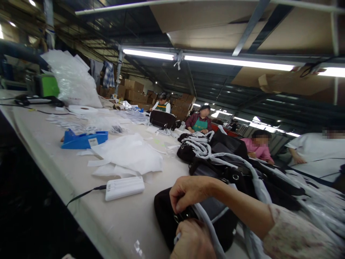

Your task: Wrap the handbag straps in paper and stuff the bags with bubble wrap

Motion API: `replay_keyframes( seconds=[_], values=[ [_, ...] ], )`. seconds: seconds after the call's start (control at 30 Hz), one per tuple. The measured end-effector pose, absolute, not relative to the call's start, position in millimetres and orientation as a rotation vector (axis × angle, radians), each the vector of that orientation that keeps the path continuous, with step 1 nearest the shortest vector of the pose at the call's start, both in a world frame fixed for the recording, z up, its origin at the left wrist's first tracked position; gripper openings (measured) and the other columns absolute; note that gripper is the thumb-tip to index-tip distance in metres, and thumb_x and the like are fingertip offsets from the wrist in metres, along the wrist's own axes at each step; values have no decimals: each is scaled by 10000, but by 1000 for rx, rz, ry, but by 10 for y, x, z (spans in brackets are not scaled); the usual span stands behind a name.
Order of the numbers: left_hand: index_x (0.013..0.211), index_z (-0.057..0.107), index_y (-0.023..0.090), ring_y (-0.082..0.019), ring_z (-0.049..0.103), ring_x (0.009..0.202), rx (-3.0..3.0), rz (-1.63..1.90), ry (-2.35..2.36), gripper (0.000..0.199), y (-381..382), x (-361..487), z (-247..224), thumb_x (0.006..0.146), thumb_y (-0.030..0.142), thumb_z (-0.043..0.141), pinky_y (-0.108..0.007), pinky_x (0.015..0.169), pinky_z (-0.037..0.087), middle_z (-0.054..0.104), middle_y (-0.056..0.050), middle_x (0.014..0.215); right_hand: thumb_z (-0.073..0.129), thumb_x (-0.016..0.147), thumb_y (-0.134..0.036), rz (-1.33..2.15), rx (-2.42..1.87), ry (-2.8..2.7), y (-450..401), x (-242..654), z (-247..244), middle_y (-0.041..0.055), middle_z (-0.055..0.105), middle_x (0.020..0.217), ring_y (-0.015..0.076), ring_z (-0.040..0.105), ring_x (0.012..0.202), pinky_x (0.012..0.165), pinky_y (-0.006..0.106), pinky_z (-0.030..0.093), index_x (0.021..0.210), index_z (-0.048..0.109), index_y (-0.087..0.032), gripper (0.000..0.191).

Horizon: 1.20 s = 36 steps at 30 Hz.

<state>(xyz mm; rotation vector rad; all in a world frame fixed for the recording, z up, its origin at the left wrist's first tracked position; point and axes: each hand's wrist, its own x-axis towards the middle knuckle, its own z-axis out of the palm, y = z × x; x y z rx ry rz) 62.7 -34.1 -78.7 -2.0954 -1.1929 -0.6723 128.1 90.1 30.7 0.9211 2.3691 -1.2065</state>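
Note:
A black bag [165, 208] lies on the table at the lower middle, with a pale wrapped strap [208, 225] running along it. Reaching in from the right, my right hand [188, 192] pinches the bag close to its shiny metal fitting. Just below, my left hand [192, 239] is closed at the bag's edge, partly blurred by motion; a small pale piece shows by its fingers, and what it grips is hidden.
Left of the bag are a white power bank [125, 188] with a cable, white sheets [132, 153] and a blue tape dispenser [84, 139]. More black bags [229, 144] with wrapped straps are heaped at right. Several people sit or stand around the table.

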Motion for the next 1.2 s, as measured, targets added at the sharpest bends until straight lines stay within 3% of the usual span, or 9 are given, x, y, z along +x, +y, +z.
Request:
replay_keyframes(
  seconds=[0.17,0.47,0.73,1.2],
  values=[
    [755,508,164,-142,506,422,-2176,-826,-1147,79,-229,418,-883,817,124,536,-233,408,307,536,3,565,687,712,-154,-1345,1036,2508,831,1425,250,-37,668,685,86,587,649,628,169,456,784,745,-137,94],
    [830,411,241,-156,584,442,-2230,-1144,-1219,249,-218,221,-898,786,-4,414,-285,410,363,573,43,600,680,715,-140,-1299,1152,2817,662,1608,245,-14,693,689,93,591,635,608,171,442,788,760,-129,109],
    [805,459,227,-127,572,416,-2209,-1271,-1222,219,-155,263,-964,855,21,402,-223,420,368,554,49,542,705,731,-185,-1337,1159,2935,595,1691,240,-4,710,709,107,618,651,611,177,449,810,782,-145,117],
    [801,454,226,-120,562,415,-2203,-1252,-1221,219,-160,272,-984,870,27,395,-214,424,365,561,49,552,689,775,-80,-1213,985,3121,586,1661,225,17,742,798,124,678,746,711,179,494,867,805,-164,170]
  ],
)
